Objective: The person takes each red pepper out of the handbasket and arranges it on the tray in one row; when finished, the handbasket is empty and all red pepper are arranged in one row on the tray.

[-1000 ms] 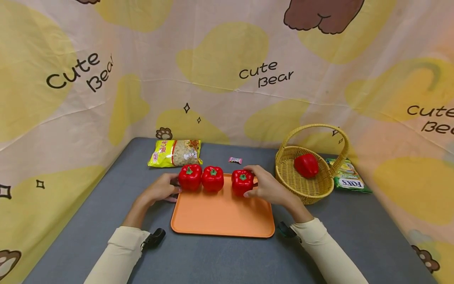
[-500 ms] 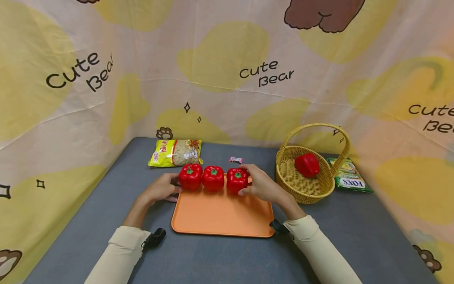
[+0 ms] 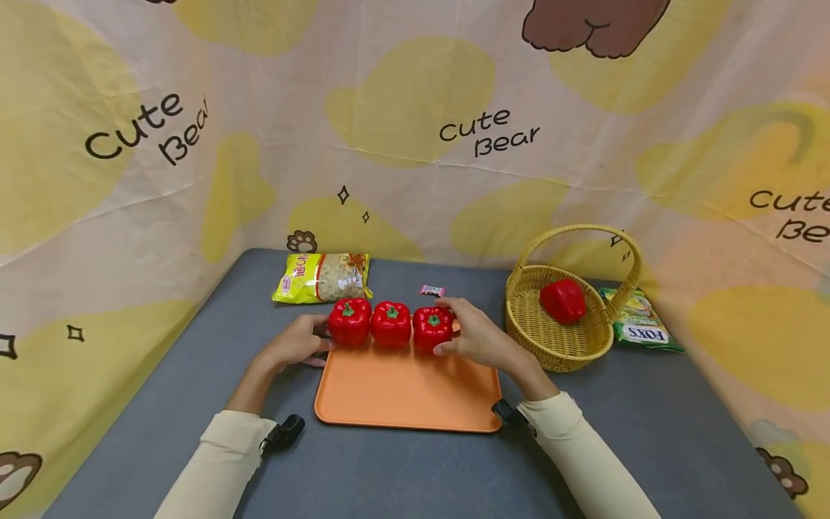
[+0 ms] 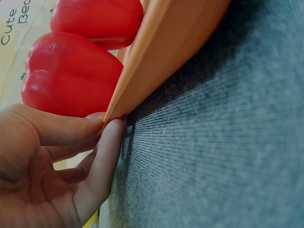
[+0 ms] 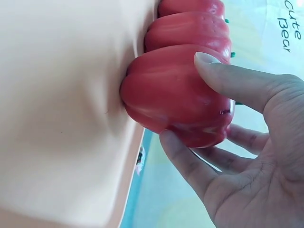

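Note:
Three red bell peppers stand in a row along the far side of an orange tray (image 3: 408, 393): the left pepper (image 3: 350, 322), the middle pepper (image 3: 391, 324) and the right pepper (image 3: 432, 329). My right hand (image 3: 476, 335) holds the right pepper, thumb on its near side and fingers round the far side, as the right wrist view shows. At the tray's left rim my left hand (image 4: 57, 156) pinches the edge between thumb and finger, right beside the left pepper. Green stems point up on all three.
A wicker basket (image 3: 558, 353) with a tall handle stands right of the tray, another red pepper (image 3: 563, 301) lying inside it. Behind it lies a green packet (image 3: 642, 328). A yellow bag (image 3: 324, 277) and a small pink wrapped sweet (image 3: 431, 290) lie beyond the tray.
My right hand has slid the right pepper leftward, close up to the middle one, and has then stayed nearly still. The left hand has kept its place at the tray's rim.

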Demonstrator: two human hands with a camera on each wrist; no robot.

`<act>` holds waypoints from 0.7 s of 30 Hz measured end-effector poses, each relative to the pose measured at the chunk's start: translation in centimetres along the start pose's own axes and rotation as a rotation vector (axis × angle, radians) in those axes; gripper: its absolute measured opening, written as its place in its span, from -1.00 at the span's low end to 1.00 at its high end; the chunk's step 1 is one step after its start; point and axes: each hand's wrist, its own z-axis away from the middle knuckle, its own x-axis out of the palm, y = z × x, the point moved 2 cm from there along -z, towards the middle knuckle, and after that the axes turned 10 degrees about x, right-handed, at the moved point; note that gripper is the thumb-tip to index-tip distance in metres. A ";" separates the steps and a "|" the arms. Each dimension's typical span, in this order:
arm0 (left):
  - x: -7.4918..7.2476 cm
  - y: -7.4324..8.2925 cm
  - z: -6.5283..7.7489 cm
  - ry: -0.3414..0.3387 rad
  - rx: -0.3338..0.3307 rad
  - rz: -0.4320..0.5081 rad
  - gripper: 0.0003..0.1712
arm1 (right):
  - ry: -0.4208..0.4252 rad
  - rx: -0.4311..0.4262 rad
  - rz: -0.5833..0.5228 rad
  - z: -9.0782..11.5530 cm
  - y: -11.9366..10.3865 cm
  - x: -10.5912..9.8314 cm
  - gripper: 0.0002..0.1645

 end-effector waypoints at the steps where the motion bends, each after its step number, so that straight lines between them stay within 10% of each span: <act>1: 0.0 0.0 0.0 0.000 -0.002 -0.004 -0.38 | 0.001 -0.002 0.000 0.0 0.0 0.0 0.00; 21: 0.0 0.3 0.2 -0.001 0.001 -0.007 -0.38 | -0.003 0.004 0.009 0.0 0.3 0.1 0.02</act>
